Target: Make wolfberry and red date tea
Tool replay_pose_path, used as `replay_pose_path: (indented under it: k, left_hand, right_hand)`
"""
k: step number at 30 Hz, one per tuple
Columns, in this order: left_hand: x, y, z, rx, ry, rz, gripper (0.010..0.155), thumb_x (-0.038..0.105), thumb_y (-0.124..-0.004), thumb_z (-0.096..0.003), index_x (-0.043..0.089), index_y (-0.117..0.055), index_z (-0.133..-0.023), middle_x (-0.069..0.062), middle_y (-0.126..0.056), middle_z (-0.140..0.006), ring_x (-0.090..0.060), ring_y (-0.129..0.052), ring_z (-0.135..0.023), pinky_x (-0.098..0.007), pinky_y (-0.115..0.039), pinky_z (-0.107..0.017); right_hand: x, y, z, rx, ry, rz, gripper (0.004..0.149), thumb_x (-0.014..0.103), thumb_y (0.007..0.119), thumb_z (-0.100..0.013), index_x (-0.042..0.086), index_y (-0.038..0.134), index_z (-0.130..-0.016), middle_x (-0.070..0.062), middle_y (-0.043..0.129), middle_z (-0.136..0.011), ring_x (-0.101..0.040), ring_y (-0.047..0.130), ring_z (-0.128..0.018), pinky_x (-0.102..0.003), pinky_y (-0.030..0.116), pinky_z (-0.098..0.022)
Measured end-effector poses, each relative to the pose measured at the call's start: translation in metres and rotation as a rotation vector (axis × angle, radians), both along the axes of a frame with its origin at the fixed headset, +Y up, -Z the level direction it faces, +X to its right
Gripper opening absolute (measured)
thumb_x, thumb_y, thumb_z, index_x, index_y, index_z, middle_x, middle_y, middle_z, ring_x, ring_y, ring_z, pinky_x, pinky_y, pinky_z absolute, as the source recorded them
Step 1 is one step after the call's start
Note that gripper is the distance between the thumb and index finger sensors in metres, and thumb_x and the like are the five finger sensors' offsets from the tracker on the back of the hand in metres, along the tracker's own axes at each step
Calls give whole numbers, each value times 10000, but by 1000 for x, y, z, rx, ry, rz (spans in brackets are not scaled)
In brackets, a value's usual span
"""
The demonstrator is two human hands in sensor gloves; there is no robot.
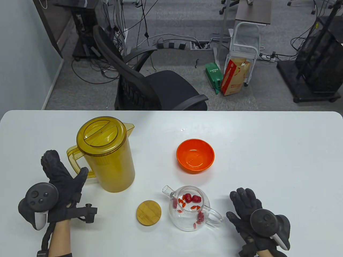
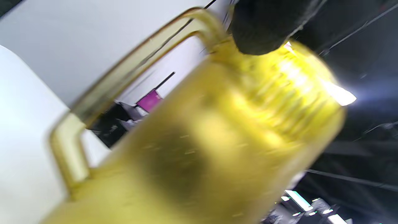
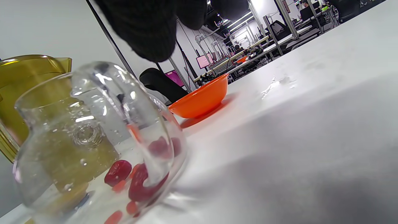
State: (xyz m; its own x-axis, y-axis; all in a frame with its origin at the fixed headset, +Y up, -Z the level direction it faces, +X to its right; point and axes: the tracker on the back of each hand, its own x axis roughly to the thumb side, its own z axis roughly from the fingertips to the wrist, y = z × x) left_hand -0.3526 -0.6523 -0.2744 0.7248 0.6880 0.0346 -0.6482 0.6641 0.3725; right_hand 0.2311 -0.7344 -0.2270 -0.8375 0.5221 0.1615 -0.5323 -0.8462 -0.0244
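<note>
The left hand (image 1: pixel 60 187), at seven o'clock on the white table (image 1: pixel 268 160), lies with fingers spread beside the handle of the lidded yellow pitcher (image 1: pixel 108 155), gripping nothing. The right hand (image 1: pixel 252 211), at five o'clock, rests flat and loosely splayed just right of the glass teapot (image 1: pixel 191 210), clear of its handle. The teapot holds red dates (image 1: pixel 192 198) and wolfberries (image 1: pixel 183 202). Its bamboo lid (image 1: pixel 149 213) lies at its nine o'clock, the orange bowl (image 1: pixel 195 155) at its twelve.
</note>
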Motion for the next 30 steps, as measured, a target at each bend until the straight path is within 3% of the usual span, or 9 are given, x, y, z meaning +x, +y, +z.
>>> replay_pose_path:
  k: [4, 8, 13, 16, 19, 21, 27, 30]
  left_hand:
    - [-5, -18, -8, -27, 7, 112, 994, 421, -821, -545, 118, -48, -1090, -201, -309, -1202, -502, -405, -1129, -656, -408, -764]
    - [-5, -36, -17, -60, 17, 205, 932, 409, -820, -545, 109, -141, -1108, -192, -430, -1172, -463, -589, -1088, -614, -542, -750]
    - [-9, -49, -27, -81, 144, 334, 824, 407, -791, -559, 184, -225, -1115, -103, -551, -1119, -377, -683, -1043, -572, -605, -748]
    - [-12, -53, -37, -130, 149, 366, 658, 424, -770, -576, 308, -397, -1106, -28, -632, -1034, -329, -702, -1013, -564, -590, -761]
    - [-13, -55, -43, -110, 192, 350, 401, 513, -743, -575, 343, -635, -922, 18, -736, -911, -250, -790, -937, -518, -667, -741]
    - [-13, -58, -49, -77, 183, 404, 323, 505, -720, -582, 341, -657, -853, 47, -759, -880, -235, -811, -924, -496, -690, -733]
    - [-13, -68, -60, -14, 92, 555, 315, 504, -683, -605, 339, -609, -862, 82, -772, -834, -160, -864, -811, -428, -707, -720]
    - [-8, -62, -64, 54, 70, 593, 328, 487, -692, -607, 292, -597, -854, 41, -780, -746, -156, -852, -704, -418, -712, -698]
  right_hand:
    - [0, 0, 0, -2, -3, -2, 714, 362, 828, -543, 133, 494, -1131, -169, 429, -1199, -407, 301, -1078, -621, 329, -743]
    - [0, 0, -1, -5, -5, -2, 715, 362, 828, -543, 131, 494, -1131, -170, 430, -1199, -408, 300, -1078, -622, 330, -743]
    - [0, 0, -1, -13, -5, -4, 715, 361, 828, -543, 131, 493, -1131, -169, 432, -1199, -407, 303, -1078, -621, 331, -743]
    - [0, -1, -1, -18, -3, -4, 715, 363, 828, -543, 130, 494, -1131, -171, 433, -1199, -410, 304, -1077, -622, 332, -743]
    - [0, -1, -1, -23, -4, -6, 715, 362, 827, -544, 130, 492, -1132, -171, 435, -1198, -409, 306, -1077, -622, 331, -742]
    - [1, 0, -1, -22, -6, -17, 714, 363, 827, -544, 130, 494, -1131, -174, 438, -1198, -410, 310, -1077, -622, 333, -742]
    - [2, 0, -2, -20, -10, -25, 712, 363, 826, -544, 131, 496, -1131, -174, 443, -1196, -410, 314, -1077, -621, 337, -742]
    - [3, 0, -2, -21, -17, -35, 713, 364, 826, -544, 129, 496, -1131, -172, 441, -1197, -410, 312, -1077, -621, 336, -742]
